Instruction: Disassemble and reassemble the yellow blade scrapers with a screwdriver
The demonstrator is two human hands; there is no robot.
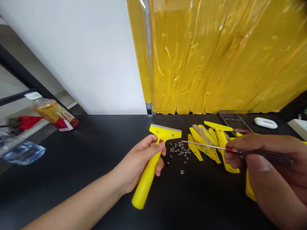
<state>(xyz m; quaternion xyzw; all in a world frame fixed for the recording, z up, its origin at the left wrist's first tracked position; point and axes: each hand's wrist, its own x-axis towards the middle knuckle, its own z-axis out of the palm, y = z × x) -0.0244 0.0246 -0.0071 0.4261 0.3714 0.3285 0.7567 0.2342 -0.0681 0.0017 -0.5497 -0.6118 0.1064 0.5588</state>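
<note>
My left hand [146, 151] is closed round the handle of a yellow scraper [147, 179], just below its head. A metal blade shows along the head's top edge, and two screws sit in its yellow face. In my right hand [271, 169] is a screwdriver [254, 154] with a dark red handle, its thin shaft pointing left. The screwdriver's tip is a little right of the scraper head, apart from it. Loose small screws and nuts [179, 150] lie on the black table between my hands. Yellow scraper parts [203, 142] and blades are heaped beyond the screwdriver shaft.
A bottle with a red and yellow label [57, 113] stands tilted in view at the left, near a clear plastic bottle [24, 155]. At the back right lie a phone [236, 123] and a white earbud case [265, 122]. Yellow plastic sheeting [203, 57] hangs behind the table.
</note>
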